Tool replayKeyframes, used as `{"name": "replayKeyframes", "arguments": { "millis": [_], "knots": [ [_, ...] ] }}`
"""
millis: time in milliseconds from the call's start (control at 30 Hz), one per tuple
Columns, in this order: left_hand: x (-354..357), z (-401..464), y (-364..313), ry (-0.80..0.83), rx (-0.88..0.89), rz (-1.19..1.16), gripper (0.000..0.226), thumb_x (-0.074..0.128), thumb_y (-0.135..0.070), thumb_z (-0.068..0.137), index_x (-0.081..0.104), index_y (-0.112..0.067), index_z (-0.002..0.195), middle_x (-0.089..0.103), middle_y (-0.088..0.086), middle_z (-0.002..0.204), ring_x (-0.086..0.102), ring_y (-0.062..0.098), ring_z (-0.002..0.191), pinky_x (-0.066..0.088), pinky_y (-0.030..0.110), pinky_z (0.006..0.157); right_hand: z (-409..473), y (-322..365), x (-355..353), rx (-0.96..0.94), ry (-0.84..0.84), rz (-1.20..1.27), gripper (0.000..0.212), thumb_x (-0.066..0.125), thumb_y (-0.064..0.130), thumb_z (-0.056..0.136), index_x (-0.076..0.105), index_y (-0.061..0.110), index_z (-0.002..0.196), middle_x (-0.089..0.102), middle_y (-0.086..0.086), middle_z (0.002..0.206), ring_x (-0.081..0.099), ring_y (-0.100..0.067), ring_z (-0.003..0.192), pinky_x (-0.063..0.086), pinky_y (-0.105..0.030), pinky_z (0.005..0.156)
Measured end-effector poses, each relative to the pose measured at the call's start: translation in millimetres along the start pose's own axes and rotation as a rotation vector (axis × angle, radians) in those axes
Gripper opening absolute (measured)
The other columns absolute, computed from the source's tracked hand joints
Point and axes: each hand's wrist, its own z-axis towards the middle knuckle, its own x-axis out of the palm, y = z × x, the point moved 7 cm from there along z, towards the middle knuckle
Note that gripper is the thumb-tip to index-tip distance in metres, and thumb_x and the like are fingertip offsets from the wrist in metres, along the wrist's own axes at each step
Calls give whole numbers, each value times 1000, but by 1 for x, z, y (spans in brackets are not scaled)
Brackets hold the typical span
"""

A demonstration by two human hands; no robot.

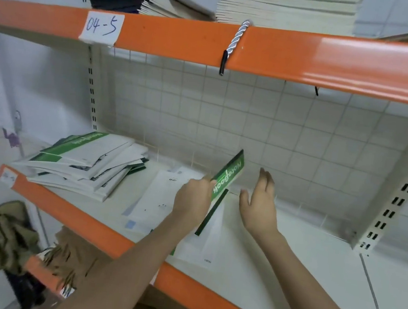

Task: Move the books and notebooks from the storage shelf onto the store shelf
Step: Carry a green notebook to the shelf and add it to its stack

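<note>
My left hand (pixel 193 201) grips a green and white notebook (pixel 228 177) marked "Notebook" and holds it on edge, tilted, above the white shelf board (pixel 312 267). Just to its right, my right hand (pixel 260 203) is open with fingers raised and touches nothing. More white notebooks (pixel 165 201) lie flat on the board under the held one. A messy pile of green and white notebooks (pixel 85 162) sits at the shelf's left end.
Orange beams (pixel 289 51) edge this shelf and the one above, which is labelled "04-5" and carries stacks of beige and dark notebooks (pixel 284 6). A twisted cord (pixel 234 44) hangs over the upper beam. Wire mesh (pixel 253 124) backs the shelf. Brown bags (pixel 2 236) sit below left.
</note>
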Motion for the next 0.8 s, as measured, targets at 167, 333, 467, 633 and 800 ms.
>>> {"name": "replayKeyframes", "arguments": {
  "millis": [167,333,467,633,800],
  "knots": [
    [-1,5,36,24,-327,-863,38,36,-26,102,49,-11,69,57,11,73,53,21,66,41,30,62,-1,-15,24,331,106,434,69,47,45,95,25,5,147,45,-14,143,44,-29,131,34,-37,110],
    [12,-10,36,261,-612,-1517,39,32,-36,102,61,-9,107,68,15,101,67,27,87,59,38,68,-8,-27,47,632,172,1029,25,46,28,100,55,8,113,63,-4,87,62,-18,69,50,-21,44],
    [23,-13,50,347,-198,-481,41,44,-46,96,59,-21,125,58,10,129,52,30,123,44,43,102,-9,-34,47,625,105,1147,24,42,23,102,53,12,120,60,0,80,60,-10,53,40,-14,36],
    [50,-29,60,592,-125,243,106,33,-79,80,1,-5,151,-6,26,156,-5,41,144,1,55,116,-8,-24,61,633,108,1189,20,42,26,102,55,14,112,60,2,76,58,-4,45,40,-13,36],
    [23,-19,32,393,76,152,45,37,-51,92,53,-9,90,57,8,87,58,29,90,46,37,81,-12,-22,74,635,94,1316,26,46,29,99,58,12,115,74,-2,93,71,-16,81,58,-32,74]
  ]
}}
